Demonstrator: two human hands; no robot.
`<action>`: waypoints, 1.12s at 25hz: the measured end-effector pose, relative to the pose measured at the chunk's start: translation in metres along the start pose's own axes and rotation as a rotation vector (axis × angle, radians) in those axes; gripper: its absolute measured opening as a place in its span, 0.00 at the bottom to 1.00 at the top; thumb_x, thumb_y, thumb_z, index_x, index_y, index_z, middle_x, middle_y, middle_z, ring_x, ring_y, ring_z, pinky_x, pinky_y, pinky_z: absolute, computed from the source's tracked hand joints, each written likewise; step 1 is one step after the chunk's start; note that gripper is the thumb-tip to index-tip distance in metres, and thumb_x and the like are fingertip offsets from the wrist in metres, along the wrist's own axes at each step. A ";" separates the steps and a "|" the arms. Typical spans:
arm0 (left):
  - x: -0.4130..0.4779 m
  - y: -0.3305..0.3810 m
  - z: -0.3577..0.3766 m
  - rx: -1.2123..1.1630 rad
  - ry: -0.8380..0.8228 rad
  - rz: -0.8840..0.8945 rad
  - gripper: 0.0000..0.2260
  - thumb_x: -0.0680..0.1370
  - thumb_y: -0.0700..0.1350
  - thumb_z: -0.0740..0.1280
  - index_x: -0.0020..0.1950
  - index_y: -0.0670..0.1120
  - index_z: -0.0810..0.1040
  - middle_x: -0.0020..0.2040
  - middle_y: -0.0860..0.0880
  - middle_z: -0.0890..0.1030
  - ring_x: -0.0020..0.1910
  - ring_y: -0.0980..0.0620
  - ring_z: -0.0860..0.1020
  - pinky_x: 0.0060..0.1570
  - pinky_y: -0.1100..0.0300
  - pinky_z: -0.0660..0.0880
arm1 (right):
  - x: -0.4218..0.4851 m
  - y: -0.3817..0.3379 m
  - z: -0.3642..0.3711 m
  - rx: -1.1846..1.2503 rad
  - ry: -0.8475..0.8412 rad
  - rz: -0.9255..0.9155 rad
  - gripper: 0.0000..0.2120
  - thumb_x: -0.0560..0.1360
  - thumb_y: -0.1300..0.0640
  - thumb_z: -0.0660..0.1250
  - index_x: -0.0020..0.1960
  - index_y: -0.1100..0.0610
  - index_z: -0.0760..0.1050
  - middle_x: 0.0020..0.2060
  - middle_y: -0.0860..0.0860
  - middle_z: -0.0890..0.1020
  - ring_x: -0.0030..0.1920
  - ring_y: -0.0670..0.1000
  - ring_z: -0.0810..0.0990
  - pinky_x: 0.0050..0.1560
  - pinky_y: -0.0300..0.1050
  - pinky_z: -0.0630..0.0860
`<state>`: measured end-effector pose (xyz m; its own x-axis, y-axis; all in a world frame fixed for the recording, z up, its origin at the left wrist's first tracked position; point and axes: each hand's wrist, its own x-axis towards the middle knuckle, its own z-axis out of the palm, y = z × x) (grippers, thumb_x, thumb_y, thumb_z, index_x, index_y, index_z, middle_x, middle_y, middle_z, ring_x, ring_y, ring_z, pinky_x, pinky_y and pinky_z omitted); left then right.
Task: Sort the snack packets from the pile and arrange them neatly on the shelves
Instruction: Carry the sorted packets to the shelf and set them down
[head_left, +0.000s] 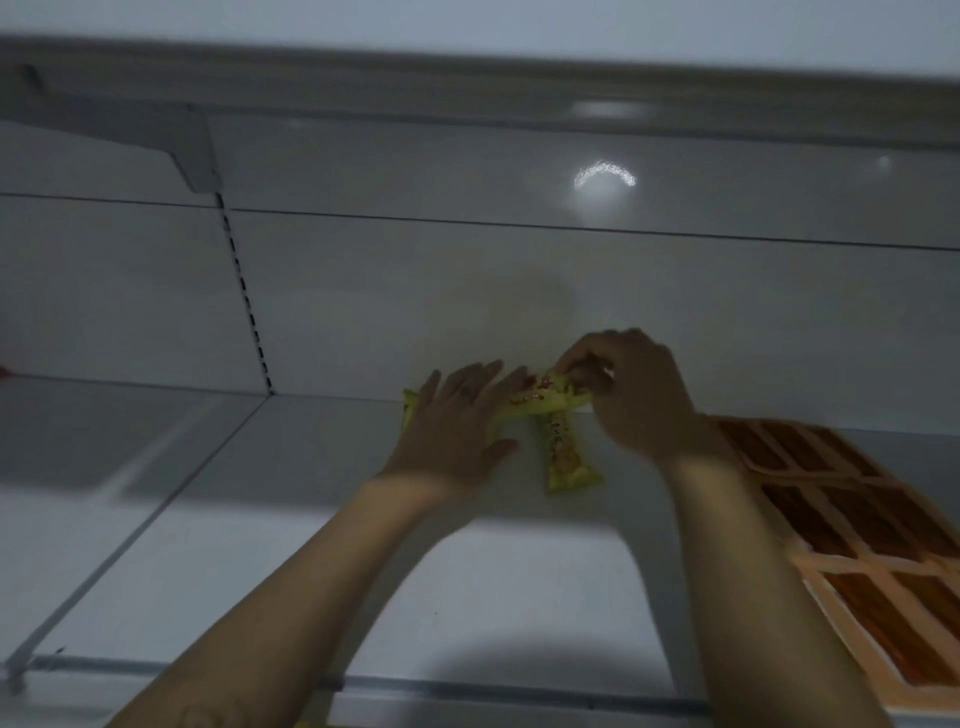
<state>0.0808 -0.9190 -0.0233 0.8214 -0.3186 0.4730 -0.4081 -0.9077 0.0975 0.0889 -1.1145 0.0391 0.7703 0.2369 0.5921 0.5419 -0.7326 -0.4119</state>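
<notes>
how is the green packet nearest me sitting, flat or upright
Flat: the green packet lies with its whole printed face showing on the shelf surface.

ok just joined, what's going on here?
A person is stocking a shelf bare-handed. The left grip presses flat, fingers straight, on a green packet lying crosswise near the back wall. The right grip pinches that packet's right end. A second green packet lies just in front, pointing toward the camera. Rows of orange packets already lie on the right.
</notes>
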 end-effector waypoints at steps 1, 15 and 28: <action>0.006 0.009 -0.008 -0.029 -0.046 0.005 0.31 0.79 0.55 0.64 0.79 0.54 0.56 0.76 0.50 0.66 0.74 0.47 0.64 0.73 0.48 0.56 | 0.009 -0.002 -0.018 0.056 -0.096 -0.029 0.13 0.75 0.69 0.65 0.42 0.54 0.83 0.34 0.43 0.79 0.36 0.38 0.75 0.37 0.25 0.65; 0.033 0.056 0.034 0.194 -0.237 -0.351 0.23 0.79 0.62 0.55 0.64 0.47 0.71 0.59 0.44 0.80 0.58 0.42 0.76 0.59 0.49 0.68 | -0.054 0.070 0.065 0.044 -0.150 0.438 0.15 0.78 0.53 0.63 0.64 0.50 0.77 0.61 0.54 0.77 0.63 0.56 0.74 0.64 0.49 0.70; -0.008 0.037 0.039 0.124 -0.296 -0.220 0.22 0.79 0.63 0.56 0.73 0.62 0.67 0.73 0.56 0.68 0.76 0.49 0.55 0.73 0.41 0.47 | -0.060 0.064 0.075 0.056 -0.280 0.426 0.08 0.76 0.55 0.60 0.52 0.49 0.77 0.50 0.53 0.75 0.55 0.54 0.74 0.45 0.42 0.65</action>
<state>0.0747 -0.9604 -0.0574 0.9708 -0.1613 0.1775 -0.1731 -0.9835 0.0532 0.1028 -1.1279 -0.0745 0.9830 0.0924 0.1588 0.1719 -0.7681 -0.6169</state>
